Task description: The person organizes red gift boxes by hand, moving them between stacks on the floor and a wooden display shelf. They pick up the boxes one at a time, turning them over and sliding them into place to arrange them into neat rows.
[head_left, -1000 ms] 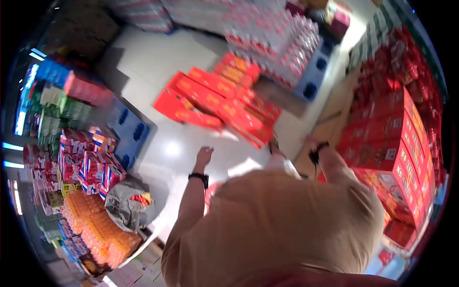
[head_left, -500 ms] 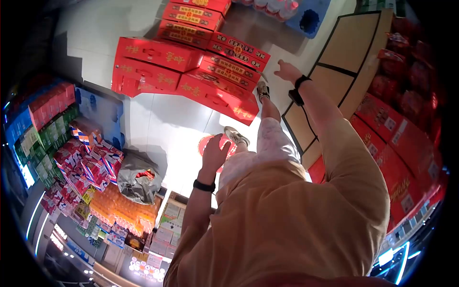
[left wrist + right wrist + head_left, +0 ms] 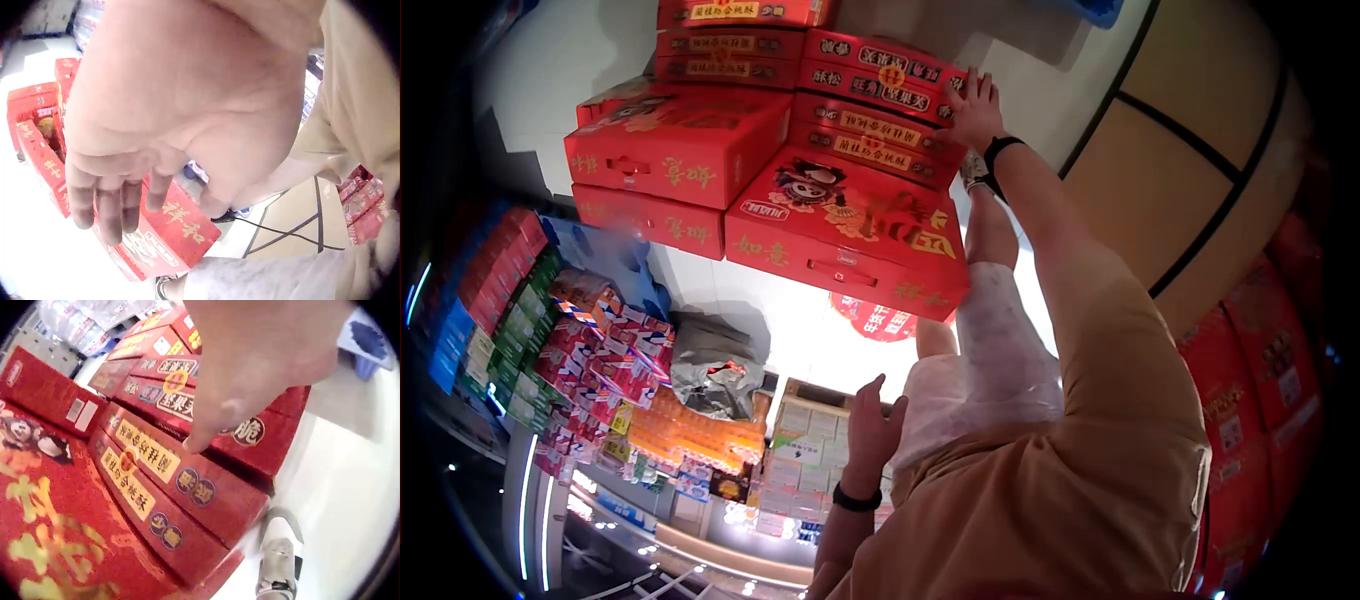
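Observation:
My right hand (image 3: 975, 112) rests on the end of a row of narrow red gift boxes (image 3: 855, 82), its fingers spread. From the right wrist view, the thumb of that hand lies at the seam between two red boxes (image 3: 206, 487) with yellow labels. A wide red gift box (image 3: 840, 225) with a panda picture and a carry handle lies in front of the row. Another wide red box (image 3: 685, 140) is on its left. My left hand (image 3: 874, 430) hangs before my body, holding nothing, its fingers loosely extended over the boxes in the left wrist view.
A grey plastic bag (image 3: 715, 365) stands at left beside stacked drink packs (image 3: 690, 430) and colourful cartons (image 3: 520, 350). Brown panels (image 3: 1170, 150) with black strips run along the right, near more red boxes (image 3: 1250, 420). My shoe (image 3: 279, 550) is close to the boxes.
My right hand has gone from hanging in the air beside the red boxes to resting on their end. The boxes now appear nearer and larger. The left hand stays free.

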A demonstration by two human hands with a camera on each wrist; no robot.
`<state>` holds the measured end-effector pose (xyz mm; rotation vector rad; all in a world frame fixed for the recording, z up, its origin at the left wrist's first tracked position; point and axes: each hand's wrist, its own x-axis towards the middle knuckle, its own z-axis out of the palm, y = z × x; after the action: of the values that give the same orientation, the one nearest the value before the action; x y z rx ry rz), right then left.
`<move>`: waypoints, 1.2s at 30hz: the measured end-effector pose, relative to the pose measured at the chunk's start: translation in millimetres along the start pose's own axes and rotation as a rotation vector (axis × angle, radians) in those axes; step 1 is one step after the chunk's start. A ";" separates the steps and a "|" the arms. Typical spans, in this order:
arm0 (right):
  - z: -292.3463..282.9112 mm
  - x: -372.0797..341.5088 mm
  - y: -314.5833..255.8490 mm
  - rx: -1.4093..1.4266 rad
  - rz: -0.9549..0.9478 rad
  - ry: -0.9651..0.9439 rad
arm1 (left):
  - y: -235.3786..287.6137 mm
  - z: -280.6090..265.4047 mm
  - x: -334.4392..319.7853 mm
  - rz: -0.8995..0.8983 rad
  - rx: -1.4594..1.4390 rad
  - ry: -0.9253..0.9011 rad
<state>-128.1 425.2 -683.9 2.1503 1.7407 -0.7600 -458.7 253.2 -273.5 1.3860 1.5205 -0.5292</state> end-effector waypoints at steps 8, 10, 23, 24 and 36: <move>-22.5 30.2 23.5 -0.109 -0.071 -0.105 | 36.2 -2.1 2.0 -0.129 -0.120 -0.084; -22.7 37.9 31.7 -0.146 -0.073 -0.072 | 30.3 -1.4 2.3 -0.132 -0.114 -0.056; -48.2 3.9 12.6 -0.252 -0.074 -0.053 | 28.9 7.8 -10.1 -0.018 -0.110 0.043; -55.8 -6.2 9.1 -0.228 -0.072 -0.043 | 26.6 9.2 -13.8 -0.001 -0.124 0.065; -223.2 -195.1 26.0 -0.081 -0.155 0.272 | -29.3 -30.4 -98.1 0.370 -0.120 0.413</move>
<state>-79.7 374.1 -394.7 2.1656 2.0543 -0.4383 -508.9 221.7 -184.6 1.7012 1.5292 0.0826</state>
